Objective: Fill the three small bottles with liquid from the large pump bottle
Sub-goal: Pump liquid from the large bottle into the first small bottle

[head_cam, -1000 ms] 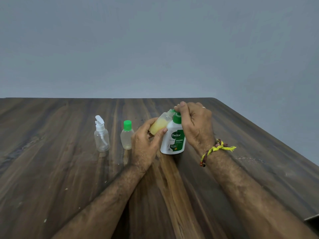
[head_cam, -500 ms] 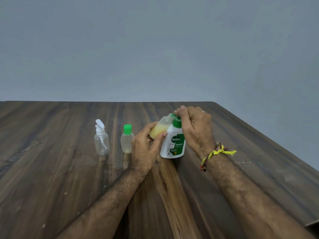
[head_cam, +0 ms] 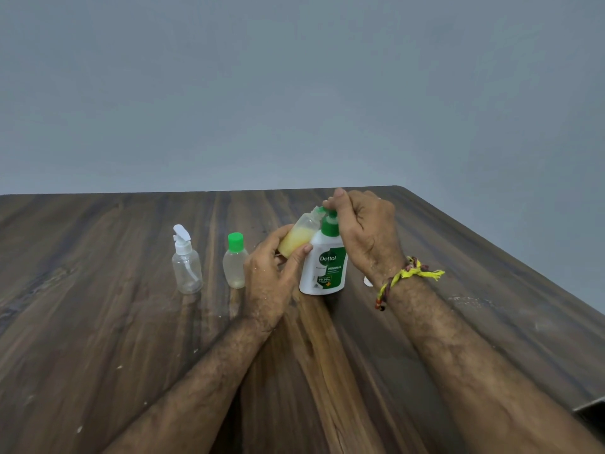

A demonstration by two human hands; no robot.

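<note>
Item, filling in progress: your left hand (head_cam: 273,257) grips the tilted small bottle (head_cam: 299,235), mouth at the spout, while your right hand (head_cam: 361,229), curled over the pump bottle (head_cam: 324,268) head, has risen since the last press, suggesting another stroke.

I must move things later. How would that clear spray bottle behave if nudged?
The spray bottle looks empty, so probably light. Standing upright with a tall trigger head, it may tip easily. Once down, its round body would likely roll on the table.
</note>
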